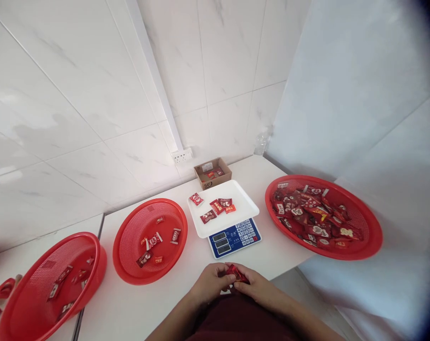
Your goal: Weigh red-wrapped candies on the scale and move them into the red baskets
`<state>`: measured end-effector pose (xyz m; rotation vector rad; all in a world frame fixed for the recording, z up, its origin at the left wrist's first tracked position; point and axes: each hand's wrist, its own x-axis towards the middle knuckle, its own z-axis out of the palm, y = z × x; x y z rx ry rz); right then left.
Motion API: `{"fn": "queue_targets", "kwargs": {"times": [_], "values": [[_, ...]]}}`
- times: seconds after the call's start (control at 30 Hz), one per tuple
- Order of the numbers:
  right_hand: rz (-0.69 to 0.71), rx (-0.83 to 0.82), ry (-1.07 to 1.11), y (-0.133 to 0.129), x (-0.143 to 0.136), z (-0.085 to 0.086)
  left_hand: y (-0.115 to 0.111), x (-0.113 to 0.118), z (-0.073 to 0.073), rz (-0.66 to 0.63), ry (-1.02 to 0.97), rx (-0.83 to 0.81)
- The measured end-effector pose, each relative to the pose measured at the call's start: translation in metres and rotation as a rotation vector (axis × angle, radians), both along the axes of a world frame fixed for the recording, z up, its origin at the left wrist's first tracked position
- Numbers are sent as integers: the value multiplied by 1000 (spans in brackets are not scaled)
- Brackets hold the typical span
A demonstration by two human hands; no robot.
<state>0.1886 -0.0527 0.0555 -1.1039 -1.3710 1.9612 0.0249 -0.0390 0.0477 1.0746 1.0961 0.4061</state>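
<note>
My left hand (212, 282) and my right hand (254, 285) meet in front of my body, below the scale. Between their fingers they grip a shiny red wrapped candy (237, 273), partly hidden by my thumbs and fingers. Just beyond them stands a digital scale (236, 237) with a blue keypad panel. Several red and brown wrapped candies (218, 205) lie on its white tray (209, 229), most of them bunched near the middle and one at the upper left.
Right of the scale, a red basket (373, 237) holds a heap of wrapped candies. To the left are a middle red basket (120, 246) and a far-left red basket (8, 308), each with several candies. A cardboard box (216, 181) with packets stands by the wall.
</note>
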Motion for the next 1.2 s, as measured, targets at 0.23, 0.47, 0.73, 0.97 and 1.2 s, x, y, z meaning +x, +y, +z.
{"fn": "queue_targets", "kwargs": {"times": [0.23, 0.47, 0.73, 0.97, 1.2], "values": [[-27, -129, -18, -2, 4, -11, 56, -21, -5, 125, 371, 440], [-28, -138, -53, 2, 12, -17, 153, -45, -15, 63, 767, 638], [-71, -136, -75, 4, 25, -30, 197, -38, -36, -73, 924, 679], [-81, -145, -47, 7, 24, -33, 189, -16, -41, -203, 845, 700], [-75, -177, -47, 10, 18, -29, 127, -2, -15, -86, 610, 644]]}}
